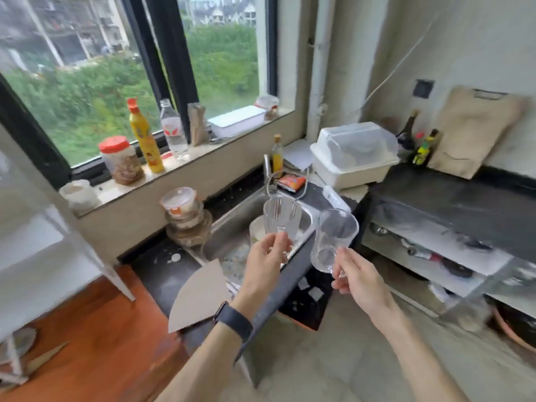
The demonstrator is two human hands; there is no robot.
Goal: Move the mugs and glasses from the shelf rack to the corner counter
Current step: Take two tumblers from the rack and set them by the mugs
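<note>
Dark corner counter (441,198) lies ahead: my left hand (268,258) pinches a ribbed glass (281,217), my right hand (361,282) grips a clear mug (333,239) by its handle (neither set down yet).

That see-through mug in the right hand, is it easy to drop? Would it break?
Probably breakable: the clear mug looks like glass, so a fall onto the floor could shatter it. Its smooth, shiny wall may be slippery, though the right hand grips it by what looks like its handle, which likely helps. It looks empty, so it is probably fairly light.
</note>
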